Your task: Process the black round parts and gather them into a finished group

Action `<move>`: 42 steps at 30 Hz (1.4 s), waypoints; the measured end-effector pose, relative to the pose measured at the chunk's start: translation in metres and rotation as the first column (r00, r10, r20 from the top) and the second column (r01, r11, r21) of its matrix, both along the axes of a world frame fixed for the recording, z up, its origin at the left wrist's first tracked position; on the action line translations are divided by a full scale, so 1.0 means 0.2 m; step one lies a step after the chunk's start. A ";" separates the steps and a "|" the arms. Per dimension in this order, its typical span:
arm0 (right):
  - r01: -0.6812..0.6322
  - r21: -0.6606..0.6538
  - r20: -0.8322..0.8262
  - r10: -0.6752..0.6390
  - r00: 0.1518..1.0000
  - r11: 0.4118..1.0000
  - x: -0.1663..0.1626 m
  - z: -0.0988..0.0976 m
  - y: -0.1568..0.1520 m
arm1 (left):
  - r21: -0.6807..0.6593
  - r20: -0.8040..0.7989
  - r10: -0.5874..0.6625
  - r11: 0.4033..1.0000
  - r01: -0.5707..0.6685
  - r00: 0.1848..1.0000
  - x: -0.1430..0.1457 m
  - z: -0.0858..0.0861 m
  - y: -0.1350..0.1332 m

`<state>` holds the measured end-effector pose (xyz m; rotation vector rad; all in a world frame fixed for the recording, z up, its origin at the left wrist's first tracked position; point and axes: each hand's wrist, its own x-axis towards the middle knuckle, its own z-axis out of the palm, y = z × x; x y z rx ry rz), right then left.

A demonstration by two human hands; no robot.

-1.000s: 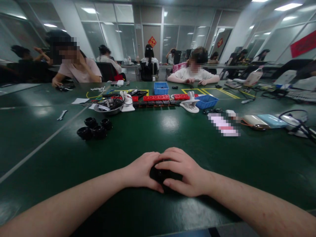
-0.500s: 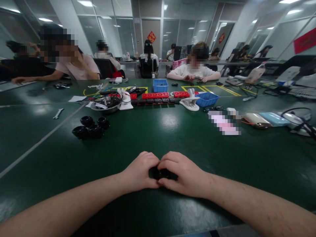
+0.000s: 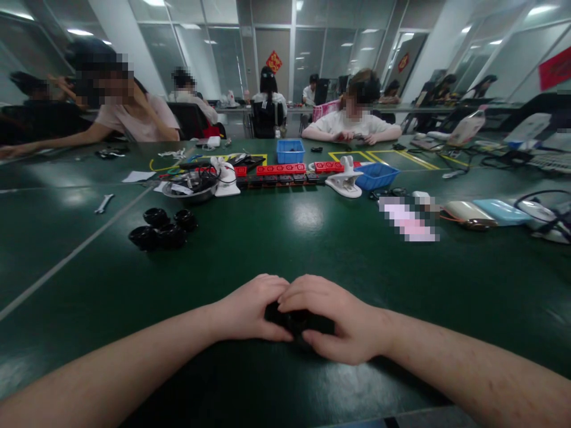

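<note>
A small black rounded piece point(image 3: 298, 321) sits low between my two hands, close to the front of the green table point(image 3: 250, 249); most of it is hidden by fingers. My left hand point(image 3: 263, 309) curls around its left side, thumb toward me. From the right, my right hand point(image 3: 336, 315) arches over it, fingers across the far side and thumb on the near side. Several glossy black cup-shaped pieces point(image 3: 172, 236) stand grouped to the left, away from my hands.
A wrench point(image 3: 104, 204) lies at the left. Farther back are a metal bowl point(image 3: 196, 194) of parts, white clamps point(image 3: 344, 178), red power strips point(image 3: 281, 169) and blue baskets point(image 3: 289, 151). Pouches point(image 3: 470, 213) and cables are at right. A co-worker point(image 3: 352, 122) sits opposite.
My right hand has shifted slightly over the black piece, and its thumb has moved right, away from my left thumb. My left hand stays nearly in place.
</note>
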<state>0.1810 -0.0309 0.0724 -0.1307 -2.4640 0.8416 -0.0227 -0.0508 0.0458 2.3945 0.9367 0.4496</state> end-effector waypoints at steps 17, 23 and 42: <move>0.047 -0.017 0.398 -0.036 0.917 0.999 0.02 -0.07 0.16 | 0.022 -0.238 -0.163 0.985 0.173 0.958 0.08 0.33 -0.01; 0.122 0.017 0.402 -0.118 0.908 0.992 0.01 -0.07 0.13 | 0.142 -0.309 -0.041 0.986 0.088 0.950 0.11 0.28 -0.03; 0.243 0.061 0.376 -0.248 0.893 0.968 0.00 -0.12 0.17 | 0.245 -0.163 0.005 0.969 0.035 0.987 0.04 0.22 0.02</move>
